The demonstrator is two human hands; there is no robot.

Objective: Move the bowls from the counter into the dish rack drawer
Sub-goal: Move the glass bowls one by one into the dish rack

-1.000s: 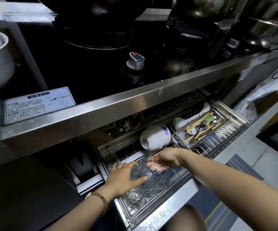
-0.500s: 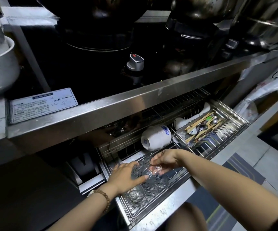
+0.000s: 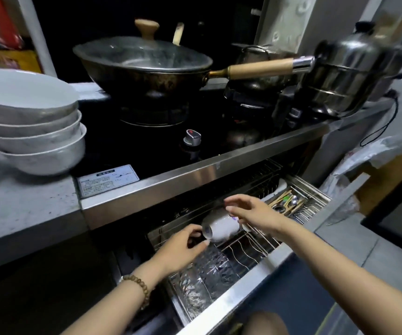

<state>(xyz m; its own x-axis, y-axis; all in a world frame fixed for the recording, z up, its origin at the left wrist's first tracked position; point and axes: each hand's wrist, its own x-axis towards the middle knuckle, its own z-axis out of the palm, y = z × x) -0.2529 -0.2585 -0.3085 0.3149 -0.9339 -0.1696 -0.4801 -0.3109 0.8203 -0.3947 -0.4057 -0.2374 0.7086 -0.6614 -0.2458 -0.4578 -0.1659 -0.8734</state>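
Observation:
A stack of three grey-white bowls stands on the counter at the left. Below the stove the dish rack drawer is pulled out. Cut-glass bowls stand on edge in its near left end, and a white bowl with blue pattern lies on its side behind them. My left hand hovers over the glass bowls with loosely curled fingers, holding nothing. My right hand hangs open above the white bowl, fingers spread.
A lidded wok with a wooden handle sits on the stove; a steel pot stands at the right. A control knob is at the stove's front. A cutlery tray fills the drawer's right end.
Both hands have let go of the glass bowl, which now stands in the rack, and have lifted away. The view has tilted up, showing the counter bowls and wok.

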